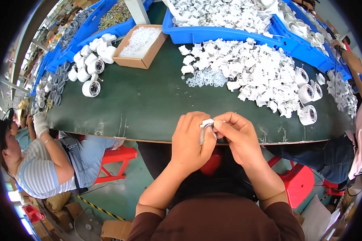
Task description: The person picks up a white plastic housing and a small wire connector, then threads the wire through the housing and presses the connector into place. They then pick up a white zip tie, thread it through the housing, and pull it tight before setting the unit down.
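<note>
Both my hands meet just over the near edge of the dark green table (149, 108). My left hand (192, 140) is closed around a small white plastic part with a grey curved piece (206, 127), held between thumb and fingers. The thumb and forefinger of my right hand (239, 134) pinch at the right end of that same part. My fingertips hide some of it, so its full shape does not show. Beyond my hands lies a big heap of small white plastic parts (245, 72), with a patch of small clear plastic pieces (207, 77) at its left side.
Blue bins (197, 36) of white parts line the back. A cardboard box (138, 62) holds small translucent pieces. White round housings (91, 88) stand at left, more (307, 114) at right. A co-worker (48, 160) sits at left; a red stool (297, 184) stands at right.
</note>
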`<state>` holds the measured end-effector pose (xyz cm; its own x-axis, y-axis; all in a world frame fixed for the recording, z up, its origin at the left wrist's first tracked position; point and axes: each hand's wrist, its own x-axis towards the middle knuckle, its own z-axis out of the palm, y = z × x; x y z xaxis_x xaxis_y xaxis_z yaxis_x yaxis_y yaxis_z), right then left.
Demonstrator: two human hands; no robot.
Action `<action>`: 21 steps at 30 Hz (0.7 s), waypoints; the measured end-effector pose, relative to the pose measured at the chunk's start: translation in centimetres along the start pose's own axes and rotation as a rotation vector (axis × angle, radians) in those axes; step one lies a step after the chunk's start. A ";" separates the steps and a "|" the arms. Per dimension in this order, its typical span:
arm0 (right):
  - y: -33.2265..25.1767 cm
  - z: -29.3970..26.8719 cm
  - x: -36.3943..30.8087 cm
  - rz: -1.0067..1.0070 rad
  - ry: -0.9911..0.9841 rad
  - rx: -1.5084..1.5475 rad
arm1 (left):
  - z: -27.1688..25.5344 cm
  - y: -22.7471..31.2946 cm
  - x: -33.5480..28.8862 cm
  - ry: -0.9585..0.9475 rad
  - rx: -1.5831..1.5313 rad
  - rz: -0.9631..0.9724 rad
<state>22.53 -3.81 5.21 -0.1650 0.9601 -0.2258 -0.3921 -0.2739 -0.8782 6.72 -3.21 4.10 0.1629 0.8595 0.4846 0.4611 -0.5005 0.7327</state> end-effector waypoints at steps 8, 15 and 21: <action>0.4 -0.2 -0.3 0.021 -0.021 0.127 | -0.1 -0.9 0.5 -0.019 -0.051 0.084; -3.8 -4.9 1.8 -0.665 0.072 -1.110 | -0.1 -1.8 0.7 0.085 -0.079 0.033; -5.2 -6.7 4.2 -0.873 0.192 -1.591 | -0.7 -1.3 0.8 0.084 -0.110 0.019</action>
<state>29.93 2.00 5.97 -0.2688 0.8067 0.5263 0.8564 0.4503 -0.2528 5.67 -1.95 3.90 0.0952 0.8405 0.5334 0.3596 -0.5287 0.7688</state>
